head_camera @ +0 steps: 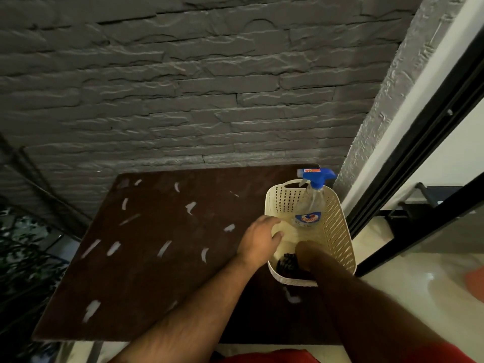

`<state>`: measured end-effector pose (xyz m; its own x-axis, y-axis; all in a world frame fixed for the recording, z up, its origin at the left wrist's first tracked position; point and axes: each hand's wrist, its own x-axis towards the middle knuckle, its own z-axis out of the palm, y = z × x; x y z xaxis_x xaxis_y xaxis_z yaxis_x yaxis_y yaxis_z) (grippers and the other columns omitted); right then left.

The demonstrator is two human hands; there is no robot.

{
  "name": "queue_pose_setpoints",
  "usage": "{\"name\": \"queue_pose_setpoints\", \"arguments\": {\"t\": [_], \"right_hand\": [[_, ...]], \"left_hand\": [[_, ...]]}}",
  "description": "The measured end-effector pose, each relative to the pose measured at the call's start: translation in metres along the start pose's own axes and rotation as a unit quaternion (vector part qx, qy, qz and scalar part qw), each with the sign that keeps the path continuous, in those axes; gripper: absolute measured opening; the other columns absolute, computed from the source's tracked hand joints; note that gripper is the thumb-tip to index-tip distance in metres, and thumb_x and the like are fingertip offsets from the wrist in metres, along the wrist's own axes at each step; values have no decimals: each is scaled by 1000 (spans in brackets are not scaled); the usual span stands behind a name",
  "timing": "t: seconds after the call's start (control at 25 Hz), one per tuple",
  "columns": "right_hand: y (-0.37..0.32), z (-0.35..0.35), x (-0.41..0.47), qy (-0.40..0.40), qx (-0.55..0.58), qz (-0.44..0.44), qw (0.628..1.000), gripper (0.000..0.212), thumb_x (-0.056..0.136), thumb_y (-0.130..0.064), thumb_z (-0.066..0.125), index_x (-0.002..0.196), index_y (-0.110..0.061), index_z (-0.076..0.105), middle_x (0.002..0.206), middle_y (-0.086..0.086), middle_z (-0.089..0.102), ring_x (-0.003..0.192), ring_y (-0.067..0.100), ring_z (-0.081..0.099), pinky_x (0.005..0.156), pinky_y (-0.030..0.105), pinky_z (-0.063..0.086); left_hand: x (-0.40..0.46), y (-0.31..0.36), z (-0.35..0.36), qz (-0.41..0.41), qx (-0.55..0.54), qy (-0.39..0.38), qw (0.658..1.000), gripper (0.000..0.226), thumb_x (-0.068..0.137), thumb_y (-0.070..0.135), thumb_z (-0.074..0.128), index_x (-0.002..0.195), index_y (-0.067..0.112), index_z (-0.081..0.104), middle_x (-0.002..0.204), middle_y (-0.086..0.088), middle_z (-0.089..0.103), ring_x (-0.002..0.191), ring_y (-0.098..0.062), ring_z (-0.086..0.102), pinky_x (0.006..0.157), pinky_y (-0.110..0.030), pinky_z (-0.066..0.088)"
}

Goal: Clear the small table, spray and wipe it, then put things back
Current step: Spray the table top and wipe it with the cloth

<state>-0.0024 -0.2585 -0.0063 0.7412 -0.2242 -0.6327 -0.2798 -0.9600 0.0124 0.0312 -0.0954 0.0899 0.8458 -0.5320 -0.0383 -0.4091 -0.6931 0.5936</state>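
Nearest to me, my two bare forearms reach forward over the near edge of the small table [146,258]. My right hand [305,251] goes down into the cream basket [337,231], which stands at the right edge of the table, toward its far right corner. This hand is in shadow and blurred, so I cannot tell how its fingers lie. A dark object [286,264] (I cannot make out what it is) lies in the basket just beside it. My left hand [259,238] rests on the basket's left rim, fingers relaxed and slightly spread. Farther in, a spray bottle [311,203] with a blue trigger leans inside the basket. White streaks mark the brown tabletop. Behind stands a grey stone wall [183,87].
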Motion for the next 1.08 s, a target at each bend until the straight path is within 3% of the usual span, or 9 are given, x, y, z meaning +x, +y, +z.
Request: {"name": "queue_pose_setpoints", "arguments": {"t": [0.24, 0.44, 0.52, 0.64, 0.72, 0.8, 0.88, 1.0, 1.08], "right_hand": [[8, -38, -20, 46, 134, 6, 990, 23, 89, -21, 59, 108, -10, 64, 102, 6, 65, 92, 17, 61, 78, 28, 51], [14, -88, -65, 105, 367, -21, 924, 14, 92, -18, 57, 101, -12, 64, 84, -2, 64, 76, 9, 61, 66, 22, 47], [10, -100, -84, 126, 440, -34, 888, 11, 93, -18, 56, 100, -12, 62, 84, -2, 64, 74, 7, 61, 58, 18, 43], [0, -107, -101, 168, 464, -69, 867, 12, 91, -25, 60, 91, -13, 64, 83, 1, 68, 74, 10, 66, 60, 21, 50], [-2, -111, -105, 163, 497, -110, 845, 16, 88, -26, 64, 92, -11, 66, 87, 4, 71, 79, 15, 70, 69, 29, 59], [4, -113, -105, 150, 576, -125, 794, 15, 91, -22, 62, 100, -11, 66, 94, 7, 72, 83, 16, 71, 71, 32, 59], [15, -114, -99, 216, 626, -60, 747, 17, 92, -22, 61, 105, -12, 64, 101, 12, 70, 83, 19, 69, 71, 35, 58], [29, -112, -80, 317, 591, 71, 739, 44, 86, -21, 69, 125, -10, 52, 114, 13, 65, 88, 20, 64, 73, 39, 57], [33, -113, -68, 308, 594, 47, 742, 56, 82, -14, 72, 131, -9, 46, 115, 12, 62, 87, 19, 62, 66, 33, 55]], "left_hand": [[6, 0, -2, -18, -51, 30, 998, 38, 91, 33, 60, 126, 21, 58, 125, 2, 59, 109, -12, 58, 95, -29, 46], [7, 2, -3, -138, -173, 72, 972, 41, 87, 50, 61, 117, 21, 63, 107, 7, 65, 97, -10, 62, 82, -28, 51], [4, 9, -1, -171, -268, 38, 947, 53, 83, 62, 59, 118, 21, 61, 105, 7, 66, 95, -8, 62, 80, -30, 54], [3, 28, 0, -197, -483, -50, 852, 53, 79, 60, 62, 117, 24, 61, 109, 0, 70, 98, -14, 66, 84, -40, 57], [10, 32, -2, -215, -517, -29, 828, 47, 78, 53, 68, 113, 23, 64, 106, -3, 72, 99, -19, 68, 87, -44, 56], [14, 30, -9, -247, -540, 11, 804, 37, 80, 45, 72, 108, 21, 66, 103, -5, 73, 97, -21, 69, 88, -45, 55], [14, 24, -19, -269, -566, 40, 778, 30, 82, 39, 72, 103, 20, 66, 100, -4, 73, 95, -21, 68, 88, -44, 55], [8, 16, -29, -276, -579, 64, 765, 27, 83, 38, 72, 103, 21, 66, 99, -4, 73, 96, -22, 68, 88, -45, 54], [3, 14, -35, -273, -592, 74, 755, 29, 83, 38, 71, 105, 20, 67, 98, -3, 74, 95, -22, 68, 84, -43, 56]]}}
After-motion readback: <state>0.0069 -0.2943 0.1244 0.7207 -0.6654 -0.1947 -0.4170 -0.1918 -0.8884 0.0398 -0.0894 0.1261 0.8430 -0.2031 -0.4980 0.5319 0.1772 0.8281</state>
